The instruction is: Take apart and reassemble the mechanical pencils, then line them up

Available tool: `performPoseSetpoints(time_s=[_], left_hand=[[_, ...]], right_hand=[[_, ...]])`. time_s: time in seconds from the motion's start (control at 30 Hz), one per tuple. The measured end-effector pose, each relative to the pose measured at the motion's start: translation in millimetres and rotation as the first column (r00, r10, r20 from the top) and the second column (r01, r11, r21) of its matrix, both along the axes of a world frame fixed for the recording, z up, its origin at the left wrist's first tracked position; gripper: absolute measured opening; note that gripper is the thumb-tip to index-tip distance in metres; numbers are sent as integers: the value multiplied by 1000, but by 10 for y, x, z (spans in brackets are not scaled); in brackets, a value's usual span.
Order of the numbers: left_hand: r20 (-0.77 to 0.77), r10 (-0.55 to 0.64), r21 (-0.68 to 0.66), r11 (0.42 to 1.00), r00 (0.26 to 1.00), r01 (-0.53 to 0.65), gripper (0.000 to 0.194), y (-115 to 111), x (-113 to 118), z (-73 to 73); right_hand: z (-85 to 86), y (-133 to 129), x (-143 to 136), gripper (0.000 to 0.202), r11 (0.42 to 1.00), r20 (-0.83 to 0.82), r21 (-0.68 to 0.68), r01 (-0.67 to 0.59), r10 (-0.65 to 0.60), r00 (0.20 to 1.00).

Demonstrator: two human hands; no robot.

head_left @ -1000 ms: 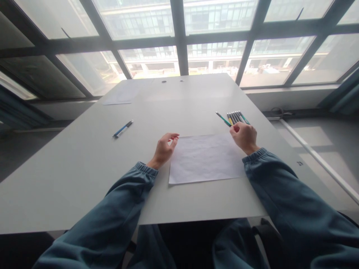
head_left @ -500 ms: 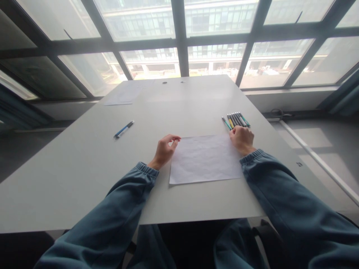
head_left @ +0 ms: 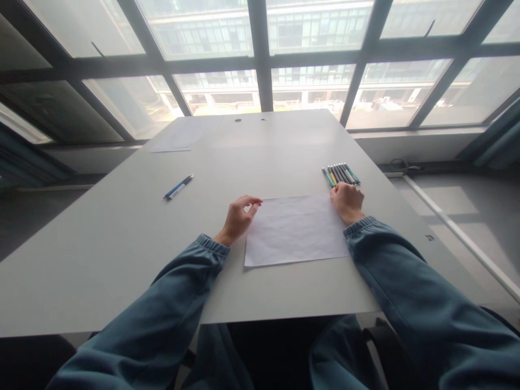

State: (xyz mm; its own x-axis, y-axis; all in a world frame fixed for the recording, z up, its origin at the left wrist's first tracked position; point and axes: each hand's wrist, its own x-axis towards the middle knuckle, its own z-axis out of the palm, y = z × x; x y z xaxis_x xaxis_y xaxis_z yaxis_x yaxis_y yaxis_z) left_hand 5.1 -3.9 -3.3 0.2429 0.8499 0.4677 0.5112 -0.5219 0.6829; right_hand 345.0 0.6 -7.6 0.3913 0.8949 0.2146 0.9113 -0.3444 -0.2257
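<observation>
Head view: grasping slim green pen (head_left: 328, 177) with clenched right hand (head_left: 348, 200) beyond far-right corner of white paper sheet (head_left: 296, 233), beside row of slim multicoloured pens (head_left: 346, 173). With left hand (head_left: 236, 218) curved at far-left corner, cannot tell if pinching. Could scatter row by sideways nudge.

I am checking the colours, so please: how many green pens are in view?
2: one green pen at the left end of the row of pens, by the right hand; another green pen at the right end. The hand may hide more.
</observation>
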Motion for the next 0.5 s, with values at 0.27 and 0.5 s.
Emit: performPoseSetpoints(time_s=[0.27,0.5], left_hand=[[-7,-6,2,1000,1000,6,18,7,2,-16],[-4,-11,-11,1000,1000,11,19,-8,26,6]], right_hand=[[-4,19,5,35,1000,10,-12,-22,22,1000],[-2,38,-1,34,1000,-4,-23,-20,20,1000]])
